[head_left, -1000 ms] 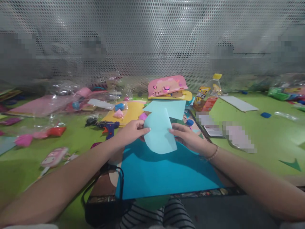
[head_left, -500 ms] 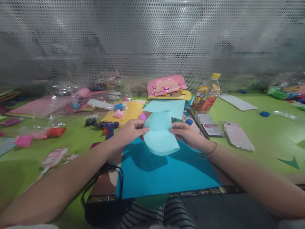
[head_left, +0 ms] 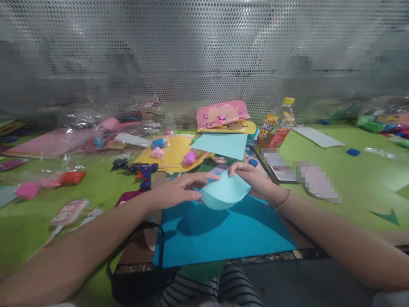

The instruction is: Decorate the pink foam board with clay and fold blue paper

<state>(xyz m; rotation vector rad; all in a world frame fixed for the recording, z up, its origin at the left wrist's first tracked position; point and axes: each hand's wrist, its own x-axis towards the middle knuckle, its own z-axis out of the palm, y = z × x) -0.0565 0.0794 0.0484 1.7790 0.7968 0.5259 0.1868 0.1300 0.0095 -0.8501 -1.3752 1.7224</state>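
A light blue sheet of craft paper [head_left: 226, 194], rounded along one side, is bent over on itself above the blue sheet. My right hand [head_left: 252, 177] pinches its upper right part between thumb and fingers. At the paper's left end, my left hand [head_left: 182, 189] holds loosely, thumb low and forefinger along the upper edge. Beneath both hands lies a larger blue sheet [head_left: 223, 238]. Just beyond them rests another light blue piece [head_left: 223, 144] with straight edges.
A glue gun [head_left: 147, 172] lies left of my hands, near yellow sheets [head_left: 174, 149] with small clay lumps. A drink bottle [head_left: 277, 125] stands at the back right. Behind it is a perforated metal panel [head_left: 204, 55]. A black cable [head_left: 162, 243] loops at the front left.
The light blue paper has gone from nearly flat to folded over, its upper part brought down toward me. My left fingers have shifted and spread along its edge; my right hand has moved slightly.
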